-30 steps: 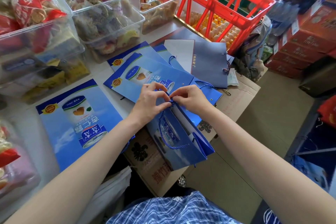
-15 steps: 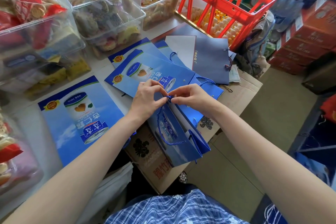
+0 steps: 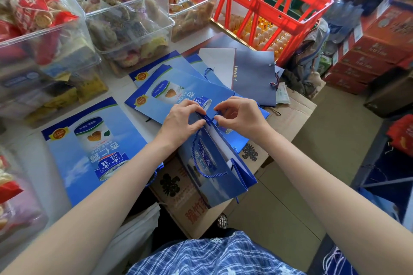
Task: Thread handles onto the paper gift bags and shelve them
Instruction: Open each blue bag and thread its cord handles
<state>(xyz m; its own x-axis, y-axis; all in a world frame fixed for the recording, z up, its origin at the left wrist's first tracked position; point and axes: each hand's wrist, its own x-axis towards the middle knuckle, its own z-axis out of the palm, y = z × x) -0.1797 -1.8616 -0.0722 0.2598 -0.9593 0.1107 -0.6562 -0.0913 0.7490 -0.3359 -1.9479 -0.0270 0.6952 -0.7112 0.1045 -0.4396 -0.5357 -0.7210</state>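
Note:
A blue paper gift bag (image 3: pixel 214 174) lies half open on a cardboard box, its mouth toward me. My left hand (image 3: pixel 182 121) pinches the bag's far top edge. My right hand (image 3: pixel 240 118) pinches the end of a blue cord handle (image 3: pixel 197 163) at that same edge; the cord loops down across the bag's printed side. The two hands are nearly touching. Flat blue bags lie beside them: one (image 3: pixel 89 147) at the left on the white table, several overlapping (image 3: pixel 169 87) just beyond my hands.
A dark navy bag (image 3: pixel 254 78) lies farther back. Clear bins of wrapped snacks (image 3: pixel 125 18) line the table's far left. A red crate (image 3: pixel 263 4) stands behind. The cardboard box (image 3: pixel 290 116) juts over the floor; red cartons (image 3: pixel 366 51) are stacked at right.
My hands have stayed at the bag's top edge, fingers working the cord end. The right hand's fingers have spread slightly from the left. The bag has barely shifted.

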